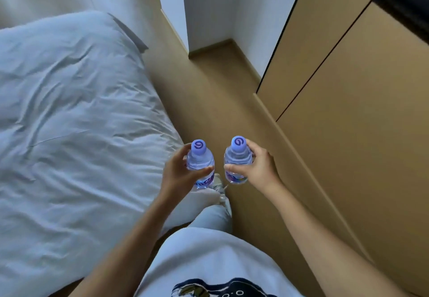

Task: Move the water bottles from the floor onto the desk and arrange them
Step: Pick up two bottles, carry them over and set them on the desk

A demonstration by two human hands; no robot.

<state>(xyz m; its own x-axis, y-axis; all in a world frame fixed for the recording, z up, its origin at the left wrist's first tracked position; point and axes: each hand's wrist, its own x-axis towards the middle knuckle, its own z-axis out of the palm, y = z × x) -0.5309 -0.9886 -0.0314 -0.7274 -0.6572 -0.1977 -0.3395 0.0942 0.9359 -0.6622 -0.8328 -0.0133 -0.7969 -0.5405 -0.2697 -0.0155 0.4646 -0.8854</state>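
Two small water bottles with pale purple caps are up off the floor, one in each hand, held upright and side by side but apart, over the strip of wooden floor (209,92) between the bed and the cupboards. The left bottle (200,163) sits in the left hand (178,169), whose fingers curl round its shoulder with the thumb across the front; the right bottle (237,159) is gripped the same way by the right hand (260,169). So the pick-up looks done for this pair, judging by how they hang clear of the ground above the person's shoe (218,184). What is left is the carry and the placing: no tabletop shows in this view, so none of the arranging can be counted as begun, and whether more bottles wait on the floor cannot be told, since the visible stretch of floor holds none. To the left lies the bed (69,110) with its rumpled white cover, to the right tan cupboard doors (348,110), and ahead a white wall corner (197,11).
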